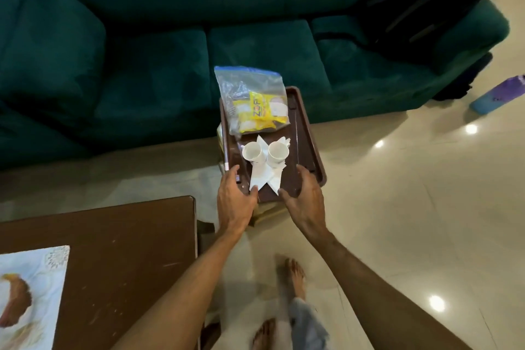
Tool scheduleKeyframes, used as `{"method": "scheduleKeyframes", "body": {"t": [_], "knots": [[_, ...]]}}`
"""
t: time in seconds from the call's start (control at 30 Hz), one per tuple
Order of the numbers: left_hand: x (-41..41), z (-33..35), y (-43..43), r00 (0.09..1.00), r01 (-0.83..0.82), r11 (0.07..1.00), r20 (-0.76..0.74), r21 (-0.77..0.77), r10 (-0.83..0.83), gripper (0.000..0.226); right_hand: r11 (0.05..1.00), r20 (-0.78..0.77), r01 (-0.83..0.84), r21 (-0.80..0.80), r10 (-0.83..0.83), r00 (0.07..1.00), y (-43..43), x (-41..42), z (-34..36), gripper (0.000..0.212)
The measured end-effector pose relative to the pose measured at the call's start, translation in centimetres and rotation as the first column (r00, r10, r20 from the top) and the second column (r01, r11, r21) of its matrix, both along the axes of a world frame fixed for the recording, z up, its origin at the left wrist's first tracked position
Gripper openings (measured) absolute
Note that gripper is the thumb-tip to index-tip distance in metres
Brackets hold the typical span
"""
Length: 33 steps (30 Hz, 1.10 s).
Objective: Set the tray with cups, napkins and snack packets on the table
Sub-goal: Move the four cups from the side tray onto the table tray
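Hands on dark brown plastic tray point(308, 148)
Our L grip point(235, 198) & R grip point(304, 199) clasp its near edge; brown wooden desk point(119, 253) lower left.

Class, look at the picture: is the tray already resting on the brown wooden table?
No. The tray is gripped by the left hand and right hand over the floor, right of the table.

Left hand point(234, 197) and right hand point(304, 197) grip tray point(308, 148) — 2 cups point(265, 151) aboard.
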<state>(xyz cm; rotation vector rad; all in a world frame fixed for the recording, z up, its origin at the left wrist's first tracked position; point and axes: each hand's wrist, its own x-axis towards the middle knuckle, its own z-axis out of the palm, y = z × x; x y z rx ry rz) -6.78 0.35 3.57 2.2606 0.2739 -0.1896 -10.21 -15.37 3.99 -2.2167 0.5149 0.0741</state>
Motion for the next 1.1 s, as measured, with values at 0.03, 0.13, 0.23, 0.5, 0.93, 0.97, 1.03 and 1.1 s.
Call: {"method": "scheduleKeyframes", "body": {"t": [0.03,0.13,0.23,0.5,0.93,0.97,1.03,1.1], "knots": [[1.2,-1.1,-0.6,1.000,-0.011,1.000,-0.003,0.005,0.011,0.071,1.000,-0.001,-0.010,0.013,0.010,1.000,-0.3,1.6,-1.3,0.078],[4.2,-4.1,-2.1,1.000,-0.006,0.999,0.024,0.043,0.005,0.077,0.999,-0.004,-0.037,0.021,0.037,0.999,-1.2,5.7,-5.0,0.083],[6.6,-6.2,-3.1,0.998,0.030,0.987,0.042,0.160,-0.038,0.084,0.991,-0.041,-0.124,-0.047,0.123,0.992,-1.7,8.6,-7.8,0.087],[10.2,-9.2,-4.5,0.991,0.130,0.972,-0.070,0.196,-0.118,0.067,0.967,-0.097,-0.211,-0.141,0.199,0.975,-1.1,11.7,-9.9,0.070],[8.4,-7.2,-3.1,0.968,0.214,0.926,0.062,0.310,-0.244,0.061,0.957,-0.039,-0.263,-0.119,0.261,0.965,-2.1,10.8,-7.4,0.066],[7.6,-6.6,-2.7,0.969,0.206,0.931,0.067,0.303,-0.236,0.061,0.955,-0.027,-0.268,-0.127,0.266,0.963,-1.9,10.3,-6.8,0.068],[5.7,-4.9,-1.7,0.974,0.170,0.951,0.101,0.259,-0.202,0.060,0.946,-0.001,-0.290,-0.143,0.293,0.956,-1.2,8.8,-5.4,0.070],[3.3,-3.1,-0.4,0.977,0.124,0.967,0.145,0.221,-0.158,0.059,0.940,0.033,-0.307,-0.151,0.315,0.948,-0.1,7.1,-3.9,0.069]]}}
